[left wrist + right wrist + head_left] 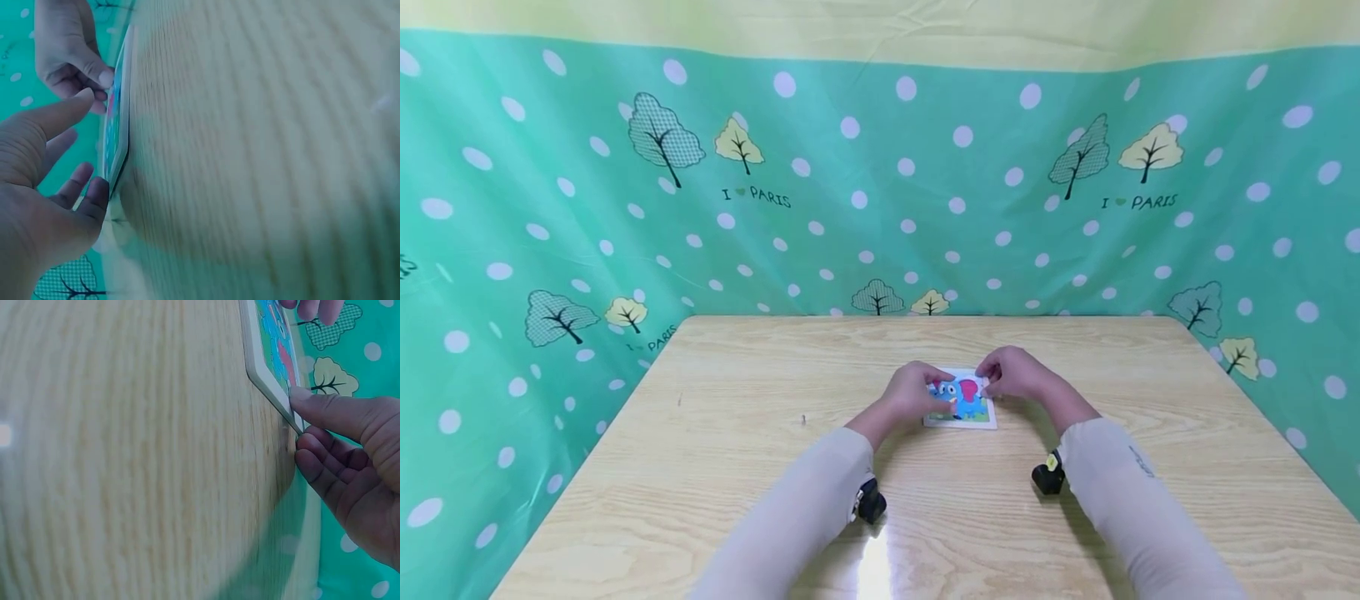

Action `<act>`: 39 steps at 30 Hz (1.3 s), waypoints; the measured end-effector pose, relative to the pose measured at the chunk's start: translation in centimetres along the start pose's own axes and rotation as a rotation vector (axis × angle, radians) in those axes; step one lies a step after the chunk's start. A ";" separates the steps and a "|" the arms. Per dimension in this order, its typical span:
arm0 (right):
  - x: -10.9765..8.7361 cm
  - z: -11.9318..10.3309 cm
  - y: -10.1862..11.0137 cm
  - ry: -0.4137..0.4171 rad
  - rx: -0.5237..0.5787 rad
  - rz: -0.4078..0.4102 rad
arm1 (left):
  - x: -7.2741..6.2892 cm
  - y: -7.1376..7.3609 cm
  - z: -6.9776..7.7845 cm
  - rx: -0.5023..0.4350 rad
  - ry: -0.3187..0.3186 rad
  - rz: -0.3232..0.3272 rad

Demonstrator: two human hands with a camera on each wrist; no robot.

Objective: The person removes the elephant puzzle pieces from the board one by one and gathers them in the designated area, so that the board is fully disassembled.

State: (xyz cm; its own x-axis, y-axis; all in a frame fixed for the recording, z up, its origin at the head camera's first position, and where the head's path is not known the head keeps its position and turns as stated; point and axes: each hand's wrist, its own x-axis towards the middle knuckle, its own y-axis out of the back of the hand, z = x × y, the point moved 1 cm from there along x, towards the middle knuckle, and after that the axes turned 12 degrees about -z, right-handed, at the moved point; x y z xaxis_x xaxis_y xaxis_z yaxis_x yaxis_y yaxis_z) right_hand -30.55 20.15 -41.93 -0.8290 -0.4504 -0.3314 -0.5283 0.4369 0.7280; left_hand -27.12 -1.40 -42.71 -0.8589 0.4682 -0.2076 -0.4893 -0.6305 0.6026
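Note:
A small square board with a white border and a blue cartoon elephant with pink ears, the elephant picture board (967, 413), lies on the wooden table before both hands. My left hand (912, 392) is at its left side, thumb and fingers spread loosely over the picture. From the left wrist, the fingertips (95, 190) show right at the board's edge. On the right side my right hand (356, 447) pinches the board's edge near a corner, thumb on the white border and the other fingers curled against the side. The hands cover parts of the picture.
The light wooden table (737, 500) reaches back to a green dotted curtain (880, 167) printed with trees. A small dark mark (803, 419) shows on the tabletop left of the board. Dark wrist devices (871, 502) hang below both sleeves.

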 end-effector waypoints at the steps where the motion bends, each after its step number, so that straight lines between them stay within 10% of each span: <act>1: 0.0 0.0 0.1 -0.002 0.000 0.003 | 0.1 0.0 0.1 0.010 0.005 -0.006; 39: 0.0 0.5 -0.4 -0.029 0.158 0.002 | 1.5 -1.7 0.7 0.139 0.074 0.022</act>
State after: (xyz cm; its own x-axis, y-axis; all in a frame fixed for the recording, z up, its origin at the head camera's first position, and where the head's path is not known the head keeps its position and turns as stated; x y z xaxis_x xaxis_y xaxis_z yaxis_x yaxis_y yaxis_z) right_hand -30.40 20.37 -42.55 -0.8338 -0.4278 -0.3488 -0.5471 0.5562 0.6256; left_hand -27.43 0.77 -43.51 -0.8805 0.4052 -0.2461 -0.4489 -0.5458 0.7075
